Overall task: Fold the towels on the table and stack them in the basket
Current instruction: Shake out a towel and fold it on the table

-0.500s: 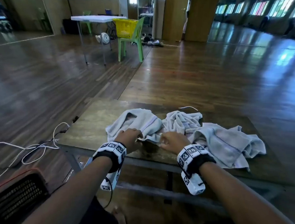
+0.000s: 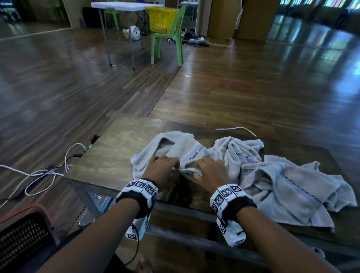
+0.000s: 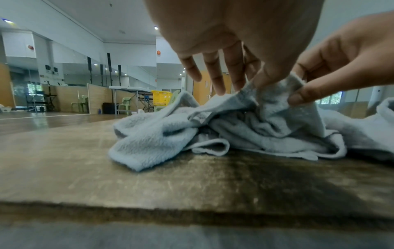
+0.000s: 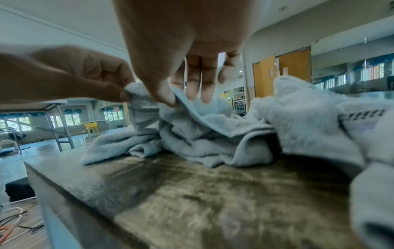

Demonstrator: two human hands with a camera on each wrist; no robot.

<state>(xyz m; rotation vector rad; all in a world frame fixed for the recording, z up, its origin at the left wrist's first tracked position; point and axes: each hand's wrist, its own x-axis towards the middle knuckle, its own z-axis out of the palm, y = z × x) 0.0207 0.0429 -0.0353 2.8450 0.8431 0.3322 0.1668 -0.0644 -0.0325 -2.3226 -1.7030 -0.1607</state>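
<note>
On the worn wooden table [image 2: 122, 151] in a hall with glossy plank flooring, a crumpled pale grey towel [image 2: 175, 151] is pinched at one raised edge by the left hand [image 2: 163, 168] and the right hand [image 2: 210, 172] (close together), a second rumpled grey towel [image 2: 290, 185] touching it on the right, white cables [image 2: 42, 175] trailing over the floor to the left, and a dark mesh basket [image 2: 18, 236] standing at lower left.

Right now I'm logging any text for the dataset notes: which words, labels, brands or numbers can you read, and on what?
None can be read.
Wrist bands: black-and-white square marker patterns, no letters.
Nearest towel: a woven checked stripe, no brand legible.
Orange door: pale sheets stuck on it, too blurred to read.
</note>
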